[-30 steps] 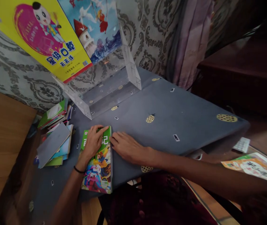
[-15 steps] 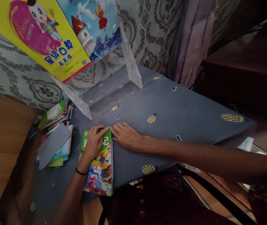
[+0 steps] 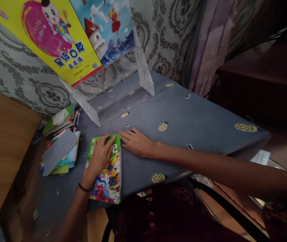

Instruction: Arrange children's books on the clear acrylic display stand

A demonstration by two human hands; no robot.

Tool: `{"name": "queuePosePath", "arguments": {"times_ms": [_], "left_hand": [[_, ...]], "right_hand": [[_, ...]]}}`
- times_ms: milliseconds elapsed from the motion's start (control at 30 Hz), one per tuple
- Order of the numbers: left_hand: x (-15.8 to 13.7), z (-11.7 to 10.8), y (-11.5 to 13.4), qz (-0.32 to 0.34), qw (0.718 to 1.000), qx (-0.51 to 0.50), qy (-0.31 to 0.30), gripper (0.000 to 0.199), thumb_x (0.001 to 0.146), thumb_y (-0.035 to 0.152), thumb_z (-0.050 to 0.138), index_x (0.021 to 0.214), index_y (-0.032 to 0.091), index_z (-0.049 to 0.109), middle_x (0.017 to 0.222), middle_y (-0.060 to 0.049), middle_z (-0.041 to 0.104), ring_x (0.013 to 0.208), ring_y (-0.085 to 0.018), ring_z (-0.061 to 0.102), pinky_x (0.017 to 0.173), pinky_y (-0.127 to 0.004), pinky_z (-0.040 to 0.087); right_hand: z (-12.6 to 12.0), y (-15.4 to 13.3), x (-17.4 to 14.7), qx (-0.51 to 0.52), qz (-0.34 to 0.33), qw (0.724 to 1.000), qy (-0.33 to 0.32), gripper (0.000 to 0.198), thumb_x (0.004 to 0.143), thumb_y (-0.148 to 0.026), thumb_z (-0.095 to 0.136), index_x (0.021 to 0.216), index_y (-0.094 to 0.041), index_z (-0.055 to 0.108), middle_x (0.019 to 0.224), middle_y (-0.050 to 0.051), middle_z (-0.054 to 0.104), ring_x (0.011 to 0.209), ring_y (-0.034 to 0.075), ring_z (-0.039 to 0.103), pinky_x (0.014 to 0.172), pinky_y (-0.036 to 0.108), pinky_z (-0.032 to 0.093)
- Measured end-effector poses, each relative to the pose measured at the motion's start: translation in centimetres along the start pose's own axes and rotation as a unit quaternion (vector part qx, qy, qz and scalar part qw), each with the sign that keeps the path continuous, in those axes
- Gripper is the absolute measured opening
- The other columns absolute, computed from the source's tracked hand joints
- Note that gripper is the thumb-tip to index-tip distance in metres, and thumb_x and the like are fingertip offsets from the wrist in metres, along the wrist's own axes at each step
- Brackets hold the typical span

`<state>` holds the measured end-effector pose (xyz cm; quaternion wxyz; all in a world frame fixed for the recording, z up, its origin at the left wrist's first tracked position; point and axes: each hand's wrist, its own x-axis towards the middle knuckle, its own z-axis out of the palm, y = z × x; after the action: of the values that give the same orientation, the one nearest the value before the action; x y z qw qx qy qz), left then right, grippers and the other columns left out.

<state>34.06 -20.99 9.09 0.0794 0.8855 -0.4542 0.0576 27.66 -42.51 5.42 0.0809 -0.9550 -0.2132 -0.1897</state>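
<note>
A green-topped book (image 3: 111, 188) with colourful cartoon figures on its cover lies closed near the front edge of the table. My left hand (image 3: 101, 153) rests on the upper part of the cover, fingers spread, hiding some of the title. Just right of the book's top corner, my right hand (image 3: 137, 143) lies flat on the grey tablecloth (image 3: 176, 111). Its fingers are stretched out, and the fingertips are at the book's edge; whether they touch it I cannot tell.
A clear acrylic stand (image 3: 147, 79) holds a yellow book (image 3: 82, 62) and a blue picture book (image 3: 115, 40) at the back. Two piles of books, a near pile (image 3: 60, 151) and a far pile (image 3: 61, 117), lie at left. A black chair arm (image 3: 224, 203) is at lower right.
My left hand's fingers have spread a little more on the cover, and the thumb is away from the right hand's fingertips. The view has shifted slightly; the book lies in the same place.
</note>
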Motion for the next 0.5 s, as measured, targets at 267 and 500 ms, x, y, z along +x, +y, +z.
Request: {"name": "queuePosePath", "arguments": {"times_ms": [267, 500], "left_hand": [[-8.7, -0.6, 6.1, -0.024, 0.998, -0.005, -0.055, 0.074, 0.097, 0.042, 0.056, 0.161, 0.031, 0.020, 0.163, -0.015, 0.033, 0.152, -0.037, 0.025, 0.119, -0.067, 0.018], [-8.4, -1.3, 3.4, 0.025, 0.997, -0.024, -0.068, 0.067, 0.098, 0.024, 0.046, 0.160, 0.032, 0.021, 0.164, -0.011, 0.034, 0.154, -0.030, 0.023, 0.123, -0.064, 0.012]], "right_hand": [[-0.1, 0.2, 0.0, 0.020, 0.001, 1.000, -0.016, 0.032, 0.104, -0.026, 0.048, 0.129, -0.009, 0.058, 0.135, 0.016, 0.064, 0.118, 0.027, 0.061, 0.100, 0.043, 0.043], [-0.7, 0.2, 0.4, 0.010, -0.008, 0.999, -0.035, 0.030, 0.103, -0.022, 0.048, 0.127, -0.009, 0.059, 0.135, 0.016, 0.064, 0.117, 0.027, 0.061, 0.101, 0.044, 0.044]]}}
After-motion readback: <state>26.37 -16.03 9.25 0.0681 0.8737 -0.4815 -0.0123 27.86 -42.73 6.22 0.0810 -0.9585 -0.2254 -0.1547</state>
